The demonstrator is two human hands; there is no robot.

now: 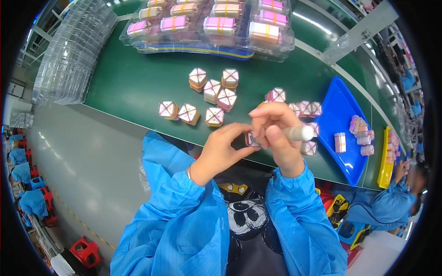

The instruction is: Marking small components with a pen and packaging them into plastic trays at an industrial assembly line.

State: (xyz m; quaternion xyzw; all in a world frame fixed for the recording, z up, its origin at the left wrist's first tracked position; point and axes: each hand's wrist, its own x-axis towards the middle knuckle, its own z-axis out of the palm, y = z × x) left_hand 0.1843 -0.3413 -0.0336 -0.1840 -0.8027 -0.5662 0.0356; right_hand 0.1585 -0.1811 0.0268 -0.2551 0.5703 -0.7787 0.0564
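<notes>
Between the thumb and fingers of my left hand (220, 151) sits a small banded bundle (251, 140), partly covered by the fingers. My right hand (282, 140) is closed round a thick whitish pen-like tube (298, 133); its white end points right and its other end is hidden by the fingers, close to the bundle. Several similar bundles stand on the green table beyond my left hand, among them a white-topped bundle (214, 117) with crossed dark lines. More bundles (305, 108) cluster just beyond and beside my right hand.
A blue tray (338, 119) with several bundles lies at the right, a yellow tray (383, 170) past it. Clear plastic trays (202, 40) of pink and white banded packs stand at the back. Stacked clear trays (69, 55) rise at the far left. A co-worker (386, 202) sits at the right.
</notes>
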